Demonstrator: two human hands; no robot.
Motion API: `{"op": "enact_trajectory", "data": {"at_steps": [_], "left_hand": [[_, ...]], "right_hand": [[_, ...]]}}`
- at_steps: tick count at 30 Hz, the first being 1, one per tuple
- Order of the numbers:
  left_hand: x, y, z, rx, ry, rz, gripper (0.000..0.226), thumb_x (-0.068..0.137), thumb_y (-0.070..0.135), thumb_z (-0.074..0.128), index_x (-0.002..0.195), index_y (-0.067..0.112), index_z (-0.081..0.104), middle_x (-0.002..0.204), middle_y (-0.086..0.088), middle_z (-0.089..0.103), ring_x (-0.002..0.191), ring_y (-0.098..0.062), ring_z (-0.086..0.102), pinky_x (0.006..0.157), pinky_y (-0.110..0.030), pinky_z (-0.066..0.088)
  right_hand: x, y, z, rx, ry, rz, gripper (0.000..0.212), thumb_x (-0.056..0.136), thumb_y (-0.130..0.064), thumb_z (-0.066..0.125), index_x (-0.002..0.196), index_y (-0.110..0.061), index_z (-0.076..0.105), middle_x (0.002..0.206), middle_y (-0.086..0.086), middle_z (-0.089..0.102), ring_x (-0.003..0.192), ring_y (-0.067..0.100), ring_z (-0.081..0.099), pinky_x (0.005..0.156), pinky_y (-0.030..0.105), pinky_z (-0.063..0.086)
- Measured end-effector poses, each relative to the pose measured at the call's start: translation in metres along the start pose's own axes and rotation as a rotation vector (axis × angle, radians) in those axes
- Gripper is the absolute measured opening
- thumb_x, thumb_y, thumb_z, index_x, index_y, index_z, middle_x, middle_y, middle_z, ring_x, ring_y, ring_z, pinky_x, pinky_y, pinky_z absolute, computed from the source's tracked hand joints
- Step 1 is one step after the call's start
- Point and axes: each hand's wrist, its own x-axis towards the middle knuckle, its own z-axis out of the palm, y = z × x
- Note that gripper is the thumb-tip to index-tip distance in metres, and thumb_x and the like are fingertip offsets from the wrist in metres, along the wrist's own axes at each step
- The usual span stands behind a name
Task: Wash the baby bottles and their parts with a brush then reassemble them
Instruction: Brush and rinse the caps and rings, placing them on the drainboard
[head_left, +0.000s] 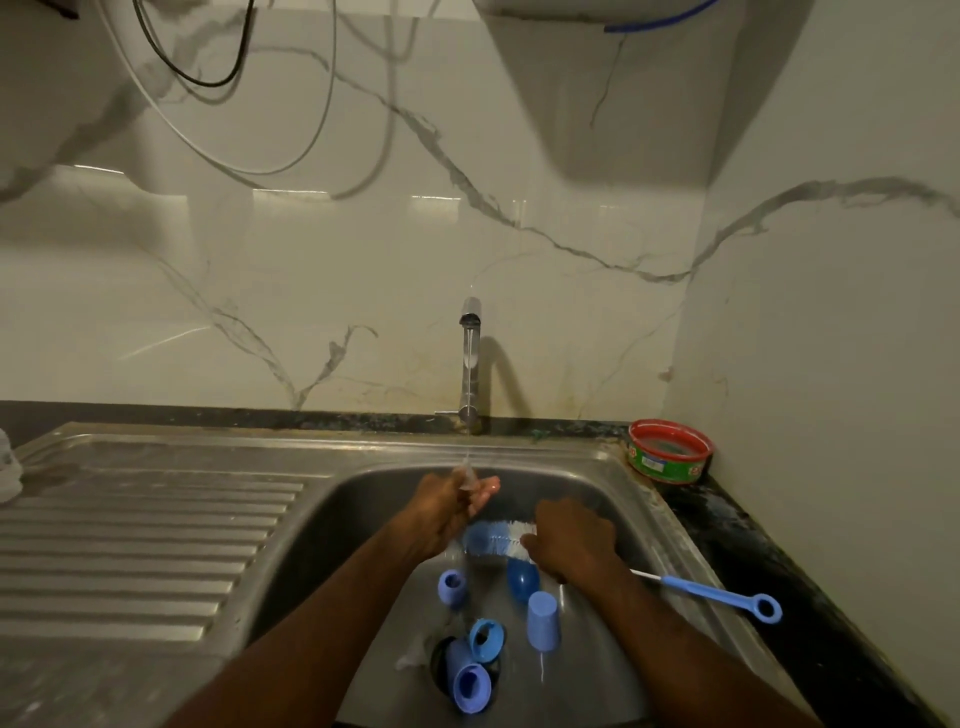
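Washing stage, reassembly not begun, as far as I can judge.

Left hand (451, 512) is up under the running stream from the tap (470, 358), fingers curled round something small and clear, probably a teat or a bottle; too blurred by water to name. Right hand (569, 540) is just beside it, gripping the bottle brush (501, 538) near the bristle head; the blue-and-white bristles point toward the left hand, and the thin handle with its ring end runs out behind the right wrist over the sink rim (670, 525).

Loose parts lie in the basin below both hands, all apart from one another or merely touching:
- a small blue collar piece (452, 587) under the left wrist
- a dark blue rounded piece (522, 579) just under the right hand
- a pale blue cap (544, 621) standing mouth down, nearer the person
- a blue ring (485, 640) and a larger blue cap (471, 686) over the drain, between the forearms

Nothing is screwed together. Whether these pieces are already scrubbed cannot be told. A red-rimmed soap tub (670, 451) sits on the counter beyond the right hand.

Left to do, by my reading: finish brushing and rinsing, then reassemble everything.
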Motion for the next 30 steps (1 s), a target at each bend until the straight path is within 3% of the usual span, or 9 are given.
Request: {"op": "enact_trajectory", "data": {"at_steps": [4,9,10,14,17,20,25,30], "left_hand": [[-0.006,0.002,0.001,0.146,0.109,0.102,0.03,0.106,0.009,0.047,0.123,-0.013,0.057,0.118,-0.027,0.064,0.098,-0.027,0.067,0.074,-0.028,0.058],[-0.003,0.002,-0.004,0.337,0.181,0.167,0.027,0.103,0.02,0.055,0.115,-0.003,0.064,0.116,-0.024,0.068,0.11,-0.033,0.067,0.102,-0.048,0.052],[0.0,0.004,-0.007,0.346,0.181,0.191,0.026,0.103,0.022,0.056,0.113,0.0,0.065,0.115,-0.023,0.068,0.108,-0.032,0.067,0.102,-0.048,0.053],[0.019,-0.001,-0.024,0.248,0.305,0.216,0.029,0.096,0.029,0.068,0.111,0.005,0.067,0.107,-0.017,0.071,0.101,-0.031,0.069,0.096,-0.048,0.056],[0.027,-0.006,-0.025,0.186,0.346,0.176,0.022,0.091,0.03,0.074,0.099,0.01,0.069,0.098,-0.014,0.073,0.094,-0.028,0.071,0.086,-0.043,0.059],[0.027,-0.007,-0.016,0.216,0.31,0.221,0.013,0.089,0.027,0.076,0.091,0.014,0.073,0.088,-0.007,0.076,0.089,-0.024,0.072,0.072,-0.033,0.056],[0.016,-0.014,-0.001,0.427,0.107,0.361,0.008,0.093,0.017,0.071,0.097,0.015,0.077,0.092,0.001,0.078,0.098,-0.019,0.073,0.086,-0.035,0.059],[0.011,-0.013,0.002,0.555,0.089,0.455,0.012,0.092,0.024,0.072,0.101,0.017,0.077,0.098,0.003,0.077,0.096,-0.011,0.072,0.091,-0.036,0.059]], "right_hand": [[-0.002,-0.001,-0.004,-0.016,0.025,-0.02,0.032,0.1,-0.042,0.055,0.123,-0.02,0.061,0.126,0.004,0.063,0.113,0.022,0.061,0.09,0.034,0.047],[-0.002,-0.001,-0.011,-0.081,0.077,0.022,0.037,0.101,-0.035,0.056,0.133,-0.017,0.055,0.133,0.006,0.06,0.119,0.02,0.059,0.101,0.033,0.048],[-0.003,0.0,-0.014,-0.076,0.11,0.028,0.037,0.102,-0.035,0.054,0.133,-0.017,0.054,0.132,0.006,0.059,0.117,0.019,0.059,0.101,0.032,0.047],[-0.006,0.001,-0.035,0.037,0.302,0.053,0.027,0.102,-0.039,0.052,0.12,-0.021,0.061,0.113,0.001,0.067,0.096,0.015,0.064,0.074,0.025,0.044],[-0.007,-0.006,-0.042,0.133,0.33,0.004,0.025,0.105,-0.035,0.048,0.123,-0.021,0.058,0.114,0.0,0.066,0.096,0.013,0.062,0.073,0.021,0.037],[-0.01,-0.019,-0.039,0.175,0.327,-0.076,0.027,0.103,-0.033,0.052,0.128,-0.023,0.053,0.117,0.001,0.062,0.095,0.013,0.06,0.079,0.025,0.045],[0.003,-0.034,-0.029,0.082,0.212,0.03,0.037,0.097,-0.028,0.062,0.13,-0.019,0.049,0.116,0.007,0.06,0.09,0.018,0.055,0.078,0.029,0.042],[0.013,-0.025,-0.037,0.126,0.231,0.12,0.037,0.095,-0.028,0.067,0.128,-0.018,0.054,0.115,0.006,0.064,0.091,0.016,0.06,0.075,0.029,0.042]]}}
